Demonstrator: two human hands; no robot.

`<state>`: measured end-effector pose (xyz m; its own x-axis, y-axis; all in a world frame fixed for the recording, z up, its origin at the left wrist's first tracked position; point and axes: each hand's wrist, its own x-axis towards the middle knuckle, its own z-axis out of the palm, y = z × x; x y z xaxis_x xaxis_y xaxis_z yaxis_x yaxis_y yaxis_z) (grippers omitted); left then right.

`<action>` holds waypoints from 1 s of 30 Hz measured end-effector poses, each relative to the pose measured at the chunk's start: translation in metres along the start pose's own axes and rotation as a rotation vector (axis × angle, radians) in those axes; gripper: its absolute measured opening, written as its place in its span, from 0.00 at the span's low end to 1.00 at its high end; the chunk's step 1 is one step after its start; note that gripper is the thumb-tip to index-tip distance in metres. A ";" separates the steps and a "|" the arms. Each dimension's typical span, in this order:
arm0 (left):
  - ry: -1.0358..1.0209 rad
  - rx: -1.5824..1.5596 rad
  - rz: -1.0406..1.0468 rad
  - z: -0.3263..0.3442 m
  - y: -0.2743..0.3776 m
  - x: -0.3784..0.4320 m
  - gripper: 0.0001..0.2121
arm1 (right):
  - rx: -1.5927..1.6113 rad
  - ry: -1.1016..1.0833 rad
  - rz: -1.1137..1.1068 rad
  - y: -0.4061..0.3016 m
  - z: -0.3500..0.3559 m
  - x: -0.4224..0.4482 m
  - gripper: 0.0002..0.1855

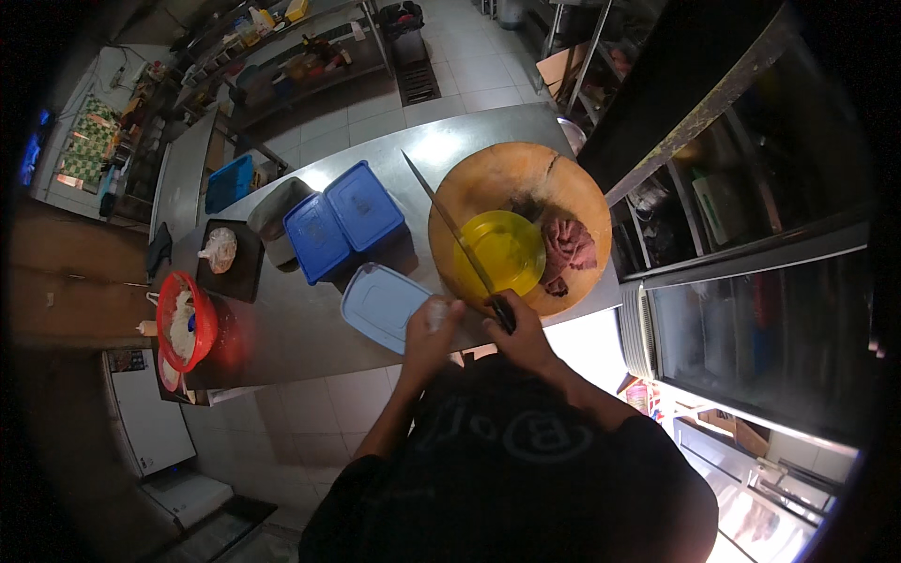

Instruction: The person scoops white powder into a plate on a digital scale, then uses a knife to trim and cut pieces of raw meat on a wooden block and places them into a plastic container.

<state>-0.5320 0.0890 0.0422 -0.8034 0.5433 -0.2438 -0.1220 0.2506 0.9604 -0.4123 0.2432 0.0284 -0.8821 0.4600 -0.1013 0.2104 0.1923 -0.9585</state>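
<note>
My right hand (521, 327) grips the dark handle of a long kitchen knife (450, 224), its blade pointing away and to the left, passing above a yellow translucent bowl (517, 243). That bowl sits on a thick round wooden chopping block (493, 172). To the bowl's right lies a piece of dark pink meat (569, 245), folded on the wood. My left hand (428, 334) is curled around a small whitish, see-through thing (438, 314), too blurred to name. Close by it, a pale blue plastic lid (380, 299) rests along the table's near edge.
On the steel table (295, 338) stand two lidded blue plastic boxes (362, 204), a dark tray (243, 271) with a tied plastic bag (219, 250), and a red colander (204, 331) of white food at the left end. A glass-fronted cabinet (753, 352) stands at right.
</note>
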 end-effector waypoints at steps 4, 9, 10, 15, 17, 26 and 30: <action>0.084 0.125 -0.252 0.001 -0.023 0.009 0.21 | -0.194 0.070 0.018 0.038 -0.065 -0.001 0.27; 0.124 0.221 -0.376 0.035 -0.029 0.034 0.22 | -0.342 0.129 -0.021 0.044 -0.131 0.022 0.44; 0.139 0.264 -0.356 0.044 -0.034 0.040 0.20 | -0.328 0.121 -0.011 0.041 -0.137 0.028 0.47; 0.169 0.026 -0.236 0.038 -0.030 0.055 0.13 | -0.512 0.144 -0.034 0.048 -0.140 0.067 0.49; 0.229 0.045 -0.254 0.005 -0.008 0.043 0.13 | -0.511 0.107 0.057 0.035 -0.139 0.074 0.46; 0.664 -0.161 -0.228 -0.101 0.025 -0.047 0.09 | -0.520 0.052 -0.283 0.042 -0.093 0.131 0.32; 0.664 -0.224 -0.180 -0.101 0.024 -0.046 0.09 | -0.771 0.191 -0.464 0.043 -0.145 0.308 0.23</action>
<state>-0.5567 -0.0111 0.0902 -0.9356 -0.1103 -0.3355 -0.3449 0.0818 0.9351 -0.6138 0.5184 -0.0052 -0.8779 0.3147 0.3610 0.1359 0.8864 -0.4424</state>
